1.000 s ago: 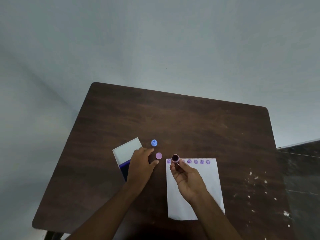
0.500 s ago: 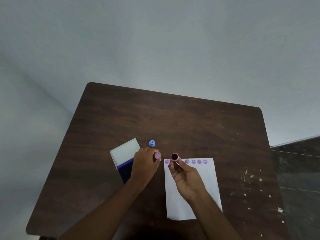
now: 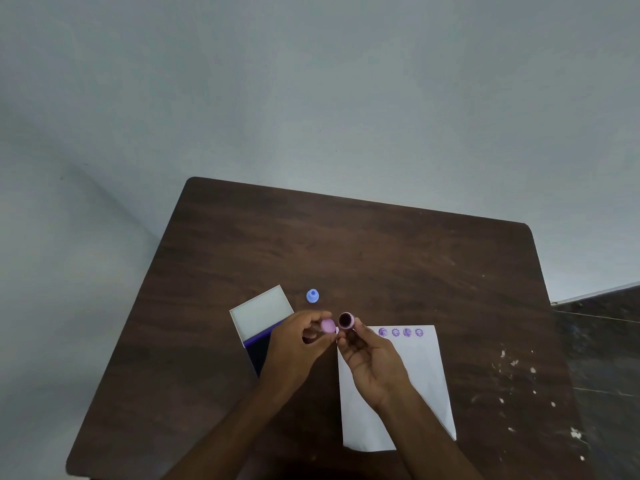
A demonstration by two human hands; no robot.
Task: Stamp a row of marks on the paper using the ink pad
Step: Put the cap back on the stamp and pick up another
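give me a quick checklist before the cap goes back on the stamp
1. Cap held in the left hand: ok.
2. Stamp held in the right hand, inked end up: ok.
3. Cap close beside the stamp: ok; lined up over its end: not ok.
4. Row of marks along the paper top edge: ok, four visible, any others hidden by the hand.
5. Ink pad lid open: not ok if packing up.
6. Blue stamp clear of both hands: ok.

You have a dark brown wood-grain desk (image 3: 381, 258), white paper (image 3: 426, 375) with purple marks (image 3: 401, 332), a pink cap (image 3: 328, 325), a blue cap (image 3: 313, 295).
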